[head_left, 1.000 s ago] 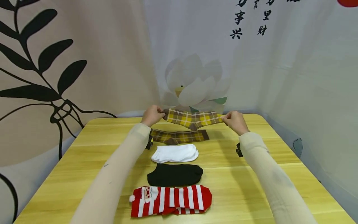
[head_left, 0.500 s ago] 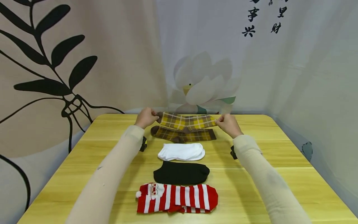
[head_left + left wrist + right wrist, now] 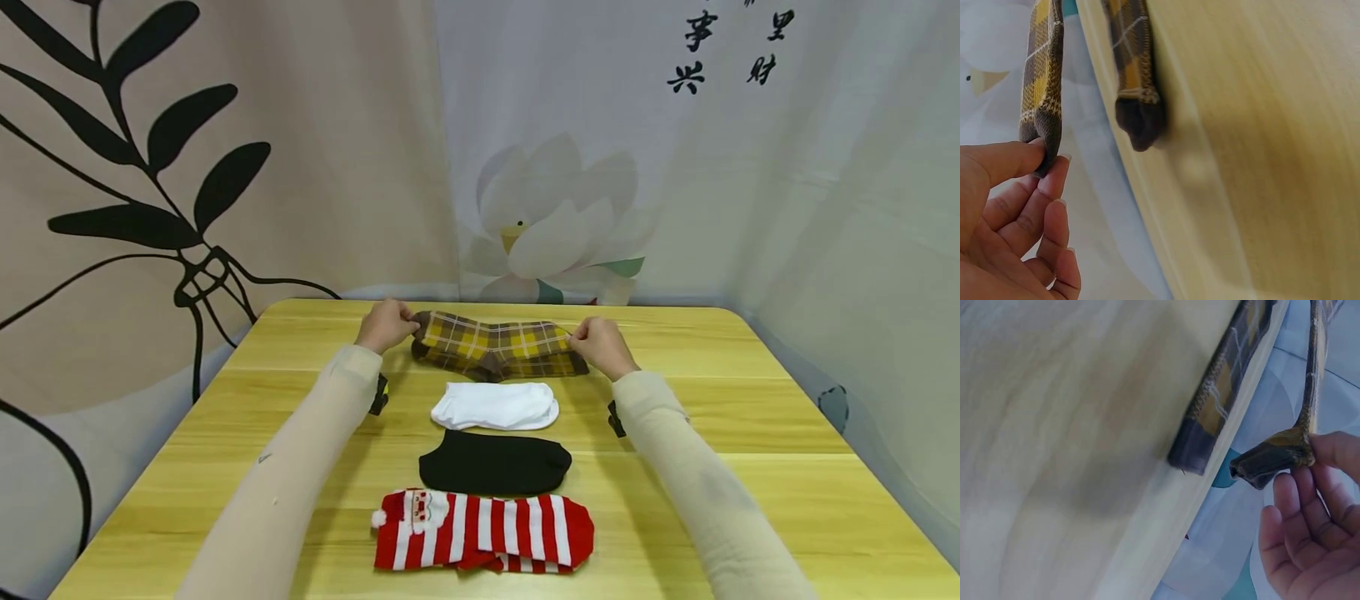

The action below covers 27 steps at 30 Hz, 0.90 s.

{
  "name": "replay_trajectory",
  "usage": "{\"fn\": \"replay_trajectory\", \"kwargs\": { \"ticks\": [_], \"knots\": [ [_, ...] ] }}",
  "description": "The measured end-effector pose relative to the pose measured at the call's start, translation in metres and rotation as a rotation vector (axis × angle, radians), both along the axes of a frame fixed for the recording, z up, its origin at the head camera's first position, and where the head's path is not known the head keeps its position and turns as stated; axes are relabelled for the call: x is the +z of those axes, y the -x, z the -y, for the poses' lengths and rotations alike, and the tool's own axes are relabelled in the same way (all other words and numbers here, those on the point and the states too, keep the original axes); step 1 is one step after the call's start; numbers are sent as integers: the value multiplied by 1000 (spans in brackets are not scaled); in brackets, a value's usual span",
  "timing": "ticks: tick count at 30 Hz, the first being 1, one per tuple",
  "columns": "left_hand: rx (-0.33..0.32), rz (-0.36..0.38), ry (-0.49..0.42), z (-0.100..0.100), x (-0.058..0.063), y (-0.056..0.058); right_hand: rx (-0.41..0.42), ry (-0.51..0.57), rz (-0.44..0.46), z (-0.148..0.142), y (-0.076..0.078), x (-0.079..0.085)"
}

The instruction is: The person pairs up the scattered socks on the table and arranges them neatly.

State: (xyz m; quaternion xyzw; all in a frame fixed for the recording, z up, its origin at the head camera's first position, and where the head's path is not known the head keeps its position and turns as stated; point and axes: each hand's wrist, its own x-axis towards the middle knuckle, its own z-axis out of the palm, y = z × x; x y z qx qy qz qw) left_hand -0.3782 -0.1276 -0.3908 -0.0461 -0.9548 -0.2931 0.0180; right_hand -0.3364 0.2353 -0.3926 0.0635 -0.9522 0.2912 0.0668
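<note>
A yellow-and-brown plaid sock [image 3: 468, 335] is stretched between both hands near the far side of the table. My left hand [image 3: 386, 326] pinches its dark toe [image 3: 1049, 128] between thumb and fingertip. At the other end, my right hand [image 3: 602, 346] pinches the sock close to its dark cuff [image 3: 1263, 465]. Beneath it lies a matching plaid sock [image 3: 551, 367], flat on the wood and partly covered in the head view. Both wrist views show a gap between the held sock and the lying sock [image 3: 1134, 69].
Nearer me, a white sock pair [image 3: 495, 406], a black sock pair [image 3: 495, 462] and red-and-white striped socks [image 3: 483, 532] with a Santa face lie in a column on the wooden table [image 3: 712, 500]. A printed curtain [image 3: 360, 167] hangs behind the table's far edge.
Both hands have lowered the held plaid sock, so it now overlaps the lying one in the head view. The head view has shifted slightly; the other socks have stayed put.
</note>
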Motion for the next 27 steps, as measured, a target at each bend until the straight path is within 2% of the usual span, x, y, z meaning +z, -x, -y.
{"fn": "replay_trajectory", "kwargs": {
  "ticks": [6, 14, 27],
  "knots": [
    [11, 37, -8, 1, -9, 0, -4, -7, 37, 2, 3, -8],
    [7, 33, 2, -3, -15, -4, -4, -47, 106, 3, 3, -13],
    [18, 93, -3, -5, -29, -1, -1, -31, 237, 1, 17, -28]
  ]
}}
